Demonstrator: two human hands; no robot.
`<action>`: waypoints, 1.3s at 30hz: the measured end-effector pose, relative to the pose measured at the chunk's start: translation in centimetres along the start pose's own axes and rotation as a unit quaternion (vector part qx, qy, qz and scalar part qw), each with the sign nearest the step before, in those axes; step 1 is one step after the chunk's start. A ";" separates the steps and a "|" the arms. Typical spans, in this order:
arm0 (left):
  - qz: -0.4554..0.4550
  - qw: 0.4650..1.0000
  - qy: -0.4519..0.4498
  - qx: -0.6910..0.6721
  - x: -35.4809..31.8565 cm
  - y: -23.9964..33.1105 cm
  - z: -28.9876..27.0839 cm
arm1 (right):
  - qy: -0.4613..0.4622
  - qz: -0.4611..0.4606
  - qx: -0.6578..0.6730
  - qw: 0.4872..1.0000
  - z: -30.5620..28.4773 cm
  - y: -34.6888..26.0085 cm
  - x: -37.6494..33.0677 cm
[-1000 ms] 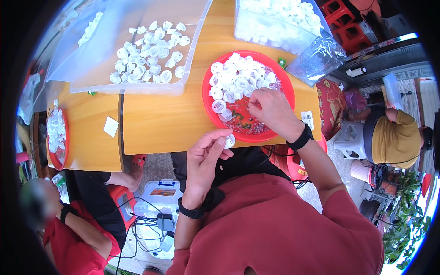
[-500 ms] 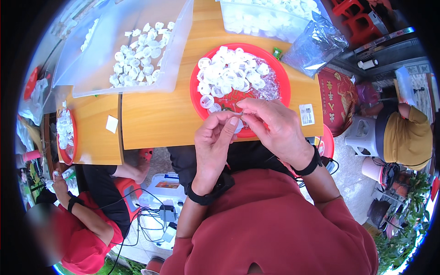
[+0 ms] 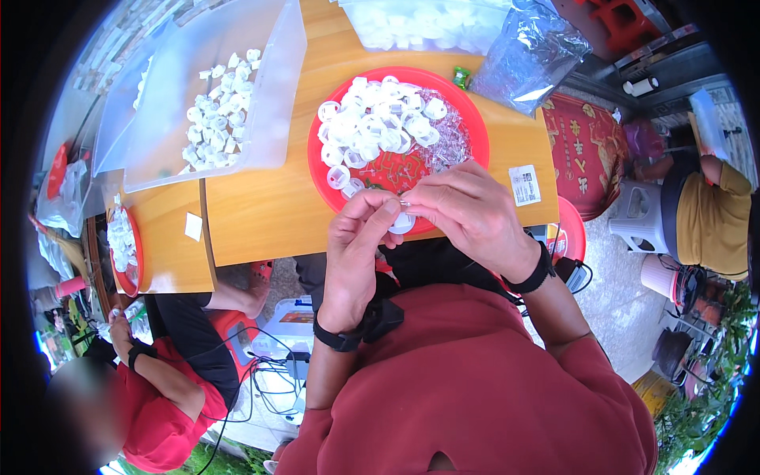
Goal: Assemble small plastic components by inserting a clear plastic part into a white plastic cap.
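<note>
My left hand is closed near the table's front edge, with a small white round plastic part at its fingers. Thumb and fingers of my right hand are pinched together, meeting the left fingertips over a tiny thin shiny piece. Both hands are just in front of a red round tray. On the tray lie a heap of white round plastic parts and, to its right, a pile of thin clear plastic pieces. The fingers partly hide what they grip.
A clear bin with white parts stands at the left, another bin at the back. A plastic bag, a green wrapper and a label lie on the table. A person in red sits at the left.
The view has shifted a little, so the tray and bins sit farther left. My fingertips have drawn closer together, and less of the thin piece shows between them.
</note>
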State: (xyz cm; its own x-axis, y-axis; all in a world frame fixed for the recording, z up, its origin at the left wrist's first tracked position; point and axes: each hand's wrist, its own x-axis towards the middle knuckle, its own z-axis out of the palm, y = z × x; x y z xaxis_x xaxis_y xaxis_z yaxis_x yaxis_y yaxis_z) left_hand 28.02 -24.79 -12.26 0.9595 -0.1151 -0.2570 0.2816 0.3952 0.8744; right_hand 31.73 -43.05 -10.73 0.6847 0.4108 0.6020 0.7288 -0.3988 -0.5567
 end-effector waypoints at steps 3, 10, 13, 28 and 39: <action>-0.008 1.000 -0.007 -0.011 -0.2 0.2 0.1 | 0.014 0.030 0.010 0.999 0.5 0.0 -0.2; 0.037 0.999 0.016 0.024 -0.2 -0.2 -0.3 | 0.048 0.193 0.111 0.974 1.4 -1.0 -0.5; 0.077 0.996 0.041 0.024 -0.2 0.0 0.1 | 0.057 0.183 0.099 0.976 2.0 -1.0 -0.9; 0.033 0.997 0.056 0.034 -0.4 0.0 -0.6 | 0.084 0.168 0.040 0.981 1.9 -2.0 -1.6; 0.087 0.991 0.072 0.066 -0.5 0.0 -0.2 | 0.095 0.100 -0.028 0.990 2.7 -2.1 -1.5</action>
State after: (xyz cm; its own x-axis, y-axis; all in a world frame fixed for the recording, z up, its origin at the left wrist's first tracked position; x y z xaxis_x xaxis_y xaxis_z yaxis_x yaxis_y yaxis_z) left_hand 27.51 -24.55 -12.20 0.9862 0.0798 -0.1450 0.1182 0.2734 0.9546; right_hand 29.21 -40.63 -11.97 0.7966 0.1587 0.5833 0.5734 -0.5037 -0.6461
